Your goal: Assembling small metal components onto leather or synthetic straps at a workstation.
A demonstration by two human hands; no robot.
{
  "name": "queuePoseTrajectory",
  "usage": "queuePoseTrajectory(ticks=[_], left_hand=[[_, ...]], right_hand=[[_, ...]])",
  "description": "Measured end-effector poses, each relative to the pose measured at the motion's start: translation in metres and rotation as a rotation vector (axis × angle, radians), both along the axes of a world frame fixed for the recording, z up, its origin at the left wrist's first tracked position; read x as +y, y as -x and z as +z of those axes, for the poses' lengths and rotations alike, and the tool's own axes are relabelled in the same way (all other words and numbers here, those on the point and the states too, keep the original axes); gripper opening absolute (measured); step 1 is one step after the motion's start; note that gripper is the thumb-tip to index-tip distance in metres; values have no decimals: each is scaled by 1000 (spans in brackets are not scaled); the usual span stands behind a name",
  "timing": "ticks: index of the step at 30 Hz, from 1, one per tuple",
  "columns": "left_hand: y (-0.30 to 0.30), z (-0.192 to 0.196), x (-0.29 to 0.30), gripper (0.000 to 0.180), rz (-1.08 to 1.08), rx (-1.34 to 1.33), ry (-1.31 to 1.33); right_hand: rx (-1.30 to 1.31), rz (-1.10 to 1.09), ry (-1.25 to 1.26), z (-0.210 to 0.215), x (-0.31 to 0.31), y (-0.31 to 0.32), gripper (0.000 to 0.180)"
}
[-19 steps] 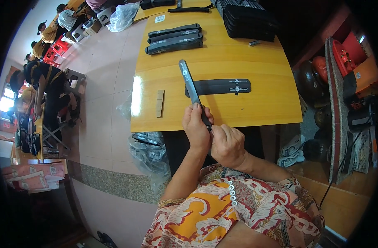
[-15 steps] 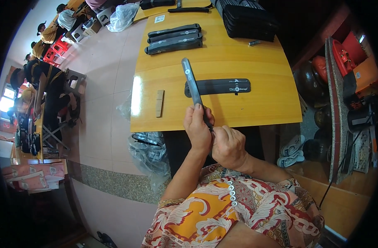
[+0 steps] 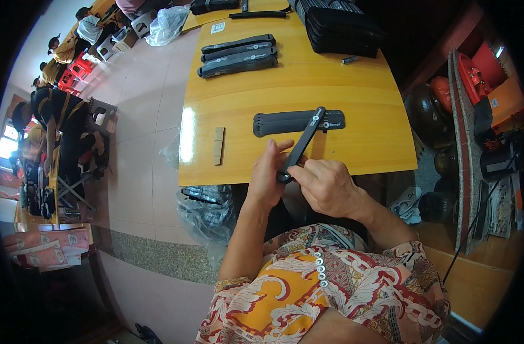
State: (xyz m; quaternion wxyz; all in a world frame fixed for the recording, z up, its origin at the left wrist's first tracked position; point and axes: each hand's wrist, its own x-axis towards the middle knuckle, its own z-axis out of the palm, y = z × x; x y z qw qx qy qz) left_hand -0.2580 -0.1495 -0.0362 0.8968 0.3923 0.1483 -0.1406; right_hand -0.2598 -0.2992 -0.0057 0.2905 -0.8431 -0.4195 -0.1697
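Observation:
A narrow black strap with pale print slants up over the table's near edge, its lower end bent round by my hands. The thumb and fingers of my right hand pinch it near that lower end. My left hand is beside the bent end, thumb raised and upper fingers stretched out behind the strap; its lower fingers are partly hidden. Beyond my hands, a flat stack of black straps lies on the table, partly covered by the held strap's upper end.
Several bundled black straps lie farther back on the yellow table. A tall black stack stands at the far right, a small dark piece near it. A tan strip lies left. Plastic bags hang beside the table.
The strap has swung from leaning left to leaning right. My left hand has loosened from round it, and my right hand has shifted slightly right, now pinching near its bent end.

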Motion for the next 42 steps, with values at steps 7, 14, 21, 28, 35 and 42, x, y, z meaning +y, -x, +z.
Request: queuePoseTrajectory(ticks=[7, 14, 21, 28, 35, 42], left_hand=[[25, -23, 16, 44, 29, -501, -441], [25, -33, 18, 46, 83, -585, -675], [23, -28, 19, 54, 3, -620, -760], [20, -30, 9, 58, 124, -507, -756], [9, -41, 2, 62, 360, -558, -831], [24, -27, -7, 55, 245, -446, -507]], right_hand=[[121, 121, -86, -2, 12, -27, 12], [250, 148, -205, -7, 22, -33, 16], [217, 92, -255, -8, 21, -29, 16], [91, -117, -233, -19, 38, -24, 15], [17, -229, -284, -28, 56, -33, 9], [18, -468, -256, -28, 43, -53, 7]])
